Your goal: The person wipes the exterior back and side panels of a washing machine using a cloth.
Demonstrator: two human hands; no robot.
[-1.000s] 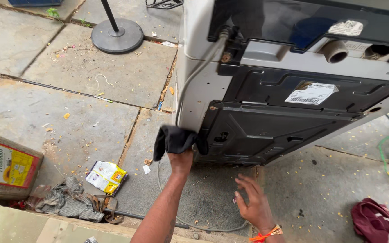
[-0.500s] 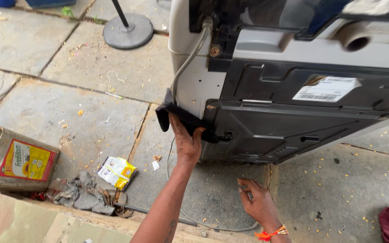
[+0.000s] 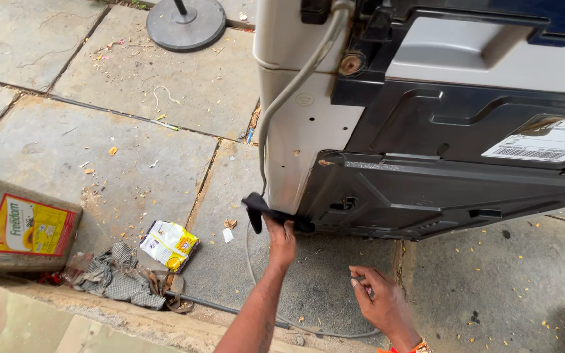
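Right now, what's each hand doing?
Left hand: closed on a black cloth against the washing machine.
Right hand: open, holding nothing.

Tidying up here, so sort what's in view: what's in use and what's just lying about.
In use: left hand holding black cloth against white-and-black appliance; its grey hose.

Lying about: rectangular oil tin, yellow-white crumpled packet, grey rag, round black stand base.

Around the one washing machine (image 3: 308, 117): two hands, one black cloth (image 3: 263, 210), one tin can (image 3: 14, 225), one crumpled packet (image 3: 169, 244), one round stand base (image 3: 186, 23), one grey rag (image 3: 109, 278).
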